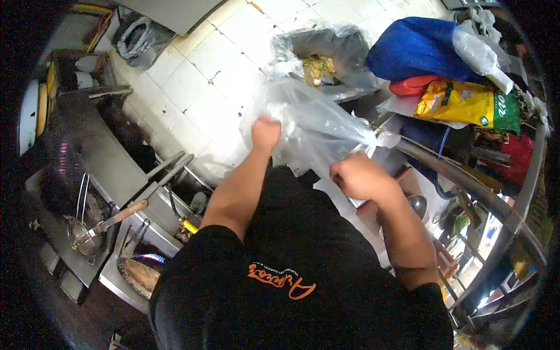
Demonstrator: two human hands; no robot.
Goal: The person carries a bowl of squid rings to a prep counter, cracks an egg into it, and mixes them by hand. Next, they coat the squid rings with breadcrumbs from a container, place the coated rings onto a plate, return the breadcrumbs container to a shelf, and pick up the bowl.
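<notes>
A large clear plastic bag [315,119] spreads out in front of my black shirt, above the tiled floor. My left hand [266,133] is closed in a fist at the bag's left side, slightly blurred, and appears to grip its film. Near the bag's gathered, knotted-looking part on the right, my right hand [357,175] is also closed, fingers curled; what it pinches is hidden beneath it. Beyond the bag stands a bin lined with grey plastic [350,49], with food scraps [318,68] inside.
A metal rack [455,169] on the right holds a blue bag [408,49] and a yellow and green packet [461,105]. At left are a steel counter [108,149], a wooden-handled strainer [119,217] and a pan [140,274]. Another lined bin [140,41] stands at upper left.
</notes>
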